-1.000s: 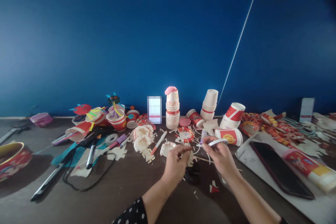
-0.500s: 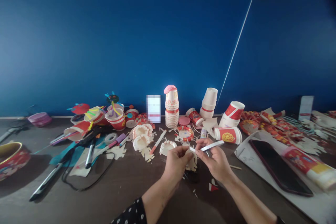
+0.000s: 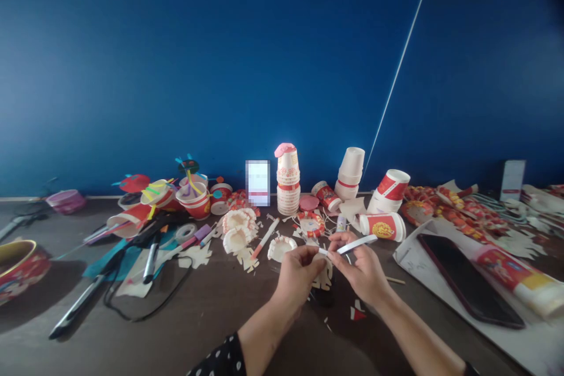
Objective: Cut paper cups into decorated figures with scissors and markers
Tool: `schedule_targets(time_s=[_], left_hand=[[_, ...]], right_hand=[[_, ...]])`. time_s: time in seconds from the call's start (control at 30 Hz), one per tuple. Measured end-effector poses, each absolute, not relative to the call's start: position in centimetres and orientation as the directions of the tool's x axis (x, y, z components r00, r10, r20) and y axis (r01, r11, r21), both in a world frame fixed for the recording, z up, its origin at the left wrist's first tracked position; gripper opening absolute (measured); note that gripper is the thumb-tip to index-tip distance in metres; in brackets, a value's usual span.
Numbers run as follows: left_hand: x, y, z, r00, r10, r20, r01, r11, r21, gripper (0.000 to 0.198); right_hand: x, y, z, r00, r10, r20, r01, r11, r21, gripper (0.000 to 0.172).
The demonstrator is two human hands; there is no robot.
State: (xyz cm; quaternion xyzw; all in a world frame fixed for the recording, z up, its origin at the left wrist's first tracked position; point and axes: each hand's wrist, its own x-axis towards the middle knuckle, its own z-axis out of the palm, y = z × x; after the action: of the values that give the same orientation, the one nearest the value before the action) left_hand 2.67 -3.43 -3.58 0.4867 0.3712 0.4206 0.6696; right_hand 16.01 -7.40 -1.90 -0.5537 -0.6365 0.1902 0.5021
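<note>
Both my hands are raised just above the dark table (image 3: 211, 317), fingertips almost touching. My right hand (image 3: 363, 273) is closed around a white pen-like stick (image 3: 356, 244) that points up and to the right. My left hand (image 3: 297, 276) is pinched at the stick's near end, with a small pale paper piece (image 3: 326, 273) showing between the hands. Cut paper scraps and a dark object I cannot make out lie right under them.
Stacked paper cups (image 3: 289, 185) and tipped red-and-white cups (image 3: 382, 226) stand behind the hands. Decorated cups, pens, tape and a black cord (image 3: 145, 305) crowd the left. A black phone (image 3: 462, 285) lies on white paper at right. A red tin (image 3: 17, 267) sits far left.
My hands have drawn closer together and slightly toward me; the left fingers now meet the near end of the stick. The stick's tilt is nearly unchanged.
</note>
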Motion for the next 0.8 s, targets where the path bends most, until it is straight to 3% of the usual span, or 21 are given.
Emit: schedule_targets(time_s=[0.8], left_hand=[[2.51,-3.66,-3.32,0.389,0.921,-0.015,-0.157,0.082,0.984,0.031]], right_hand=[[16.15,-7.34,-2.2,0.14,0.88,0.454,0.596,0.292,-0.748,0.013]])
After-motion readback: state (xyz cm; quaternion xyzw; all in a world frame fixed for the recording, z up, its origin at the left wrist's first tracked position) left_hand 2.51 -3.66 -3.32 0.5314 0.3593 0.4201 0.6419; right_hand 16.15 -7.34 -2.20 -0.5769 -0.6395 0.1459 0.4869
